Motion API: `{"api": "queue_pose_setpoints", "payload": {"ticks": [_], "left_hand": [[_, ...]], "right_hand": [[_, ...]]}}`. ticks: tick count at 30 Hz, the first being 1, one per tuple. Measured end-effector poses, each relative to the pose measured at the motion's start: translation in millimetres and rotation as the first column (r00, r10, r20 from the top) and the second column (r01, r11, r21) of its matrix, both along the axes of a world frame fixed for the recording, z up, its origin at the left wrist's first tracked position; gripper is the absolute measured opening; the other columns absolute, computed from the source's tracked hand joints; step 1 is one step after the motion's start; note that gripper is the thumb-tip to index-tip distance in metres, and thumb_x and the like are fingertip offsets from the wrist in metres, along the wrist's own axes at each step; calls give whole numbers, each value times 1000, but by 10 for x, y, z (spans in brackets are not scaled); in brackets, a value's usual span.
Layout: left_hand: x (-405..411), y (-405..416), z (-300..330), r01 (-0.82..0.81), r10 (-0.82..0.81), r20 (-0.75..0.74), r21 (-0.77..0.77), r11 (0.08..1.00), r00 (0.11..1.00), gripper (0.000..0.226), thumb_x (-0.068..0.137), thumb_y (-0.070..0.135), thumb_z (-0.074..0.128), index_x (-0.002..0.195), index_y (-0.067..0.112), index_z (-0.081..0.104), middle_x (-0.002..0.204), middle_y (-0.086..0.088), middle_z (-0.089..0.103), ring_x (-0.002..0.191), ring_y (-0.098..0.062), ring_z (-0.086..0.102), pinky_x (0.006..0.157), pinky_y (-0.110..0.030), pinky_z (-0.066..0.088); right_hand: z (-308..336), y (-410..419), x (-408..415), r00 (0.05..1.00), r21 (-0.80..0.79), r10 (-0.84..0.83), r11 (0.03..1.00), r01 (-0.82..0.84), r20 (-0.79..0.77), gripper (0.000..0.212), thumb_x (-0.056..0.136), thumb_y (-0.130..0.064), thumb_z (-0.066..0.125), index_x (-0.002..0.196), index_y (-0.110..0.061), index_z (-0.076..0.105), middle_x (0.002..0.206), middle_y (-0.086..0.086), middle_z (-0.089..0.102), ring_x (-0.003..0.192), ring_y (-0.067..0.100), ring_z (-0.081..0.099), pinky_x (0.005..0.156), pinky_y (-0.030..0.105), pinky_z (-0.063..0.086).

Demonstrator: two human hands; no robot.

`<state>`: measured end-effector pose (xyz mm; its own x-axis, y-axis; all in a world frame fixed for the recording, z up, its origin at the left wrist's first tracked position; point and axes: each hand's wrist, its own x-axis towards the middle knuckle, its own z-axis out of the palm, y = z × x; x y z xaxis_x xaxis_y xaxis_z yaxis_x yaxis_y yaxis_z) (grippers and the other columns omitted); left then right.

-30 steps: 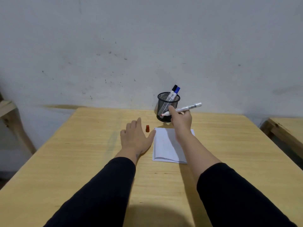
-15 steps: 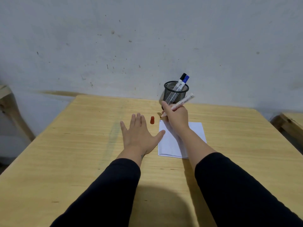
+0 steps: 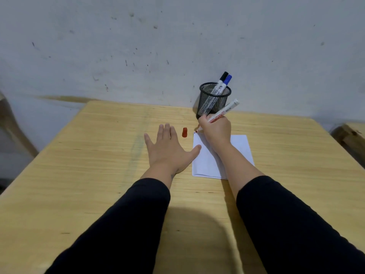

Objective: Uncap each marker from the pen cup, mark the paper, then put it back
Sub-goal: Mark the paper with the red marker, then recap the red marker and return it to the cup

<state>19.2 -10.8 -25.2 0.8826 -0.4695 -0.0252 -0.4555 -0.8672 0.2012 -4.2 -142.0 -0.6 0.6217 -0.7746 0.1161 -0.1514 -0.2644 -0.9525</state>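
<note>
My right hand (image 3: 216,130) grips an uncapped red marker (image 3: 225,110), whose tip touches the far left corner of the white paper (image 3: 241,149); a small red mark shows there. The red cap (image 3: 184,132) stands on the table just left of the paper. Flat on the table lies my left hand (image 3: 167,148), fingers spread, with the thumb touching the paper's left edge. Behind my right hand stands a black mesh pen cup (image 3: 214,99) with a black-capped marker (image 3: 223,78) and a blue-capped marker (image 3: 227,81) in it.
The wooden table (image 3: 98,175) ends at a grey wall behind the cup. Another wooden piece (image 3: 351,139) stands at the far right, and a wooden leg (image 3: 11,123) shows at the left edge.
My right hand has lowered the marker from beside the cup down to the paper's far left corner, tip now on the sheet. My left hand has stayed flat next to the cap.
</note>
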Motion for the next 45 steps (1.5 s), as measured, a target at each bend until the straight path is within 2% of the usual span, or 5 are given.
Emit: {"api": "queue_pose_setpoints", "payload": {"ticks": [13,25,30,38,45], "left_hand": [[1,-3,15,-5,5,-5,4,1000,1000,108,73,82,22,152,12,1,162,1,-5,148,-14,-13,116,-57,-9],[-2,3,14,-19,18,-12,-83,996,1000,103,75,82,28,152,17,7,162,2,2,148,-14,-6,116,-56,-7],[112,-39,107,-100,108,-5,-419,902,994,58,87,60,45,139,37,35,141,7,49,135,-18,36,112,-52,14],[236,-144,245,62,-56,29,-340,938,998,16,92,21,56,103,23,68,103,-2,62,98,-23,58,69,-30,39],[80,-213,602,-277,-127,-350,-877,392,928,11,82,3,68,93,5,69,71,1,64,66,-9,61,48,-8,45]], "right_hand": [[-38,-26,58,993,-123,-1,992,-15,-122,21,84,-23,61,69,-9,63,60,-4,60,51,2,52,38,6,35],[54,-65,-17,993,169,10,985,-29,117,24,89,-18,61,74,0,67,55,3,60,35,-2,51,39,7,39],[125,-148,-25,993,140,46,988,-61,111,38,87,-41,66,59,-16,57,50,-3,56,37,0,50,43,15,38],[239,-130,-100,985,345,16,935,-76,174,53,97,-48,44,63,-11,58,40,0,53,26,5,39,34,14,31],[571,-123,-199,966,358,-5,929,-91,260,47,99,-39,42,65,-11,57,39,2,51,26,8,37,34,16,30]]}}
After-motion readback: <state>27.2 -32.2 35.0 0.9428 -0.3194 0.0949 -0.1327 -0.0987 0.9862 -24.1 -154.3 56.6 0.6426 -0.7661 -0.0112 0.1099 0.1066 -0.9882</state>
